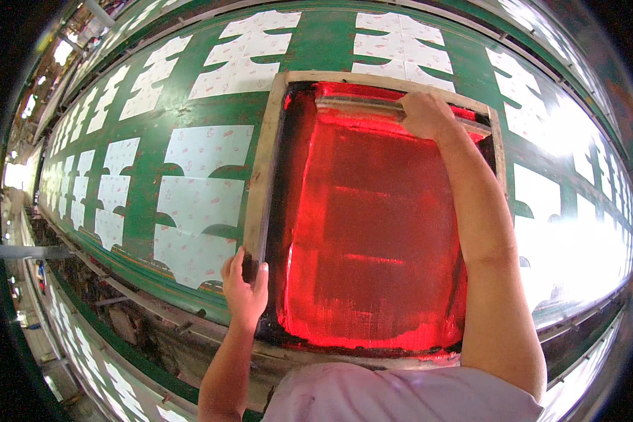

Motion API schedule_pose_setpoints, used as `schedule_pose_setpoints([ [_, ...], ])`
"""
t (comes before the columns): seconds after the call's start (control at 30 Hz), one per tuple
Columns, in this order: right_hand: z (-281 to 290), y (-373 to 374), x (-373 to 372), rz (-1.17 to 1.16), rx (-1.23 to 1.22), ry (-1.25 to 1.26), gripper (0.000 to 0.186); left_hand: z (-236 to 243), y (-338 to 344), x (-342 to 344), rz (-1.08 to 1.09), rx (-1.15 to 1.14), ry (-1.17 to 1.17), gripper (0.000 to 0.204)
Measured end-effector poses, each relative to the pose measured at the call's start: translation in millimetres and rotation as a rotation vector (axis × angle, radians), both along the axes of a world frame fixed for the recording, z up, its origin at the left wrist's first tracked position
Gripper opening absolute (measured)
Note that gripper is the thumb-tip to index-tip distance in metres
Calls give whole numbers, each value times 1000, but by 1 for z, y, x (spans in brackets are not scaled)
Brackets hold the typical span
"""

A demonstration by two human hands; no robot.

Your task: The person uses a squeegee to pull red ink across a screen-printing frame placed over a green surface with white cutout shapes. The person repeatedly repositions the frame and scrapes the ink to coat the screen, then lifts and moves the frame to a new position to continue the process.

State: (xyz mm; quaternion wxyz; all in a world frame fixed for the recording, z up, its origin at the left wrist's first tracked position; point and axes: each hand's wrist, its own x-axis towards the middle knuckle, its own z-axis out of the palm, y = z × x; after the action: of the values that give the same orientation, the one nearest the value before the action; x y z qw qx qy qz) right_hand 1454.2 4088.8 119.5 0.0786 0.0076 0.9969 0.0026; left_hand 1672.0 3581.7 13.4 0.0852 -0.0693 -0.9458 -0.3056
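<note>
A wooden screen printing frame [263,169] lies on the long green table in front of me. Red ink coats its mesh [394,218], thickest along the near edge and the left side. At the far end, my right hand [427,116] grips a long squeegee [359,107] that lies crosswise in the ink. My left hand [246,292] holds the frame's left side near its close corner, thumb and fingers on either side of the edge. White cut fabric pieces [204,193] with small red prints lie flat beside the frame; whatever is under the mesh is hidden.
Rows of similar white pieces [253,53] run along the green table [137,183] to both sides and beyond the frame. Strong glare washes out the right part. A metal bar [32,251] juts in at the left. Further tables with pieces stand behind and ahead.
</note>
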Motion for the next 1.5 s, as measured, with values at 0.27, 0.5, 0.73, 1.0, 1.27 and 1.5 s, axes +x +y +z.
schedule_pose_setpoints([
  [0.27, 1, -71, 143, 56, -31, -87, 32, -6, -6, -5, -78, 0, 91, 63],
  [0.5, 3, -150, 289, 37, -74, -130, 37, -6, -9, -6, -88, 78, 27, 66],
  [0.73, 5, -220, 415, -58, -104, -206, 50, -4, -8, -5, -52, 86, -6, 67],
  [1.0, -6, -251, 480, 19, -205, -63, 67, 4, -4, -4, 33, -23, -82, 65],
  [1.27, -15, -217, 509, 190, -411, 87, 72, 6, 2, -8, 112, -183, -101, 62],
  [1.5, -20, -71, 546, -141, -579, 509, 50, 4, 10, -11, 182, -228, -127, 65],
])
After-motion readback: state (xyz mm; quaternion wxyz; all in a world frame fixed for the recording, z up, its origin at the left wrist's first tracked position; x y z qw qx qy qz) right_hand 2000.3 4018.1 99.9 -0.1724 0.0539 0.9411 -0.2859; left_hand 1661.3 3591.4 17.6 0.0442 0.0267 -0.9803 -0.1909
